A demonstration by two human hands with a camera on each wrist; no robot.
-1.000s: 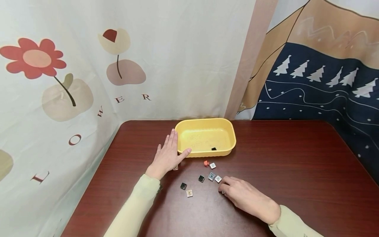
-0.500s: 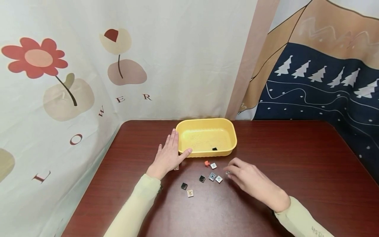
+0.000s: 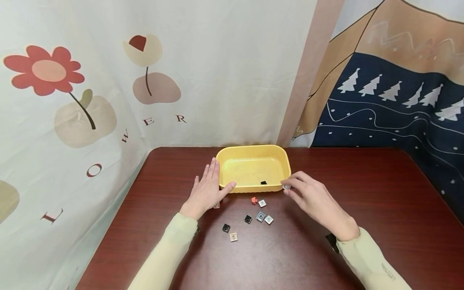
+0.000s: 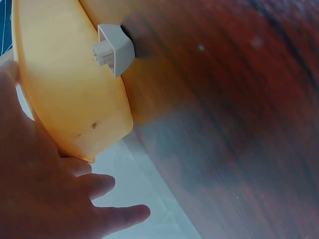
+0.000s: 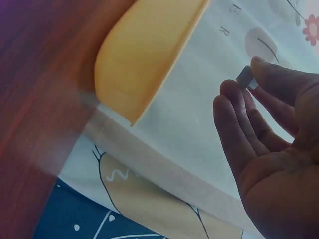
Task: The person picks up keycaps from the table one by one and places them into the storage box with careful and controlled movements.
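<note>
My right hand [image 3: 320, 203] pinches a pale grey keycap [image 3: 286, 187] between thumb and fingertips, just outside the front right corner of a yellow plastic bin [image 3: 250, 189]. In the right wrist view the same keycap [image 5: 244, 77] shows between the fingertips, above the table. My left hand [image 3: 204, 195] rests with straight fingers along the bin's left side, its thumb at the front rim. A black keycap [image 3: 263, 183] lies inside the bin. Close to the left hand, a beige keycap [image 3: 216, 205] is partly hidden; the left wrist view shows a pale keycap [image 4: 119, 50] by the bin wall.
In front of the bin lie an orange-red piece [image 3: 254, 200], white keycaps [image 3: 262, 203], a blue-grey keycap [image 3: 260, 216], black keycaps [image 3: 248, 219] and a cream keycap [image 3: 233, 237]. Curtains hang behind the dark red wooden table [image 3: 362, 181].
My right hand has lifted a keycap from the table and carried it away from me, up to the bin's front right corner. The left hand stays at the bin.
</note>
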